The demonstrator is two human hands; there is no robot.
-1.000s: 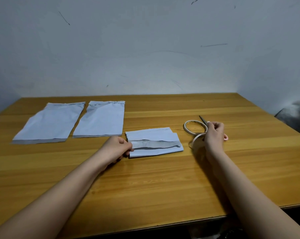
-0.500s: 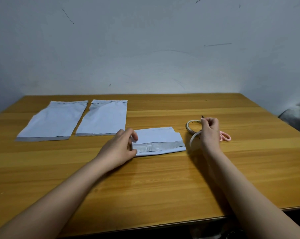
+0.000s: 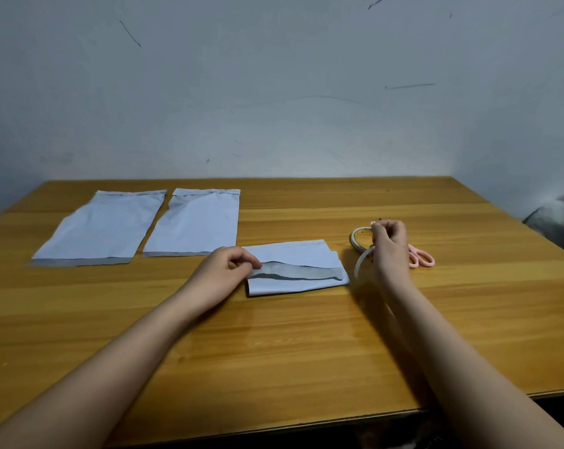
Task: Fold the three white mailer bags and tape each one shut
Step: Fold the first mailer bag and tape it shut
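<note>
The folded mailer bag [image 3: 293, 267] lies near the middle of the wooden bench [image 3: 274, 351], closest of the three bags to the person, with its white upper layer doubled over and a grey inner strip showing along the fold. The left hand [image 3: 224, 273] rests at the bag's left edge, its fingers curled so that the fingertips [image 3: 253, 263] pinch the loose flap there; this grip is closed on the bag.

Just right of the bag, the right hand [image 3: 389, 246] has its fingers curled inward above a roll of tape [image 3: 355, 239], and a pale strip of tape [image 3: 361, 262] runs in a curve from the hand down toward the bench. The grip looks closed on the tape's end, though the fingertips themselves are turned away from view. Pink-handled scissors [image 3: 420, 257] lie on the bench just behind this hand, partly hidden by it.

Farther back on the left, two unfolded mailer bags lie flat side by side, nearly touching: the left flat bag [image 3: 100, 226] and the right flat bag [image 3: 196, 222], each with a grey strip along its near edge. Behind the bench stands a scuffed pale wall [image 3: 274, 92].
</note>
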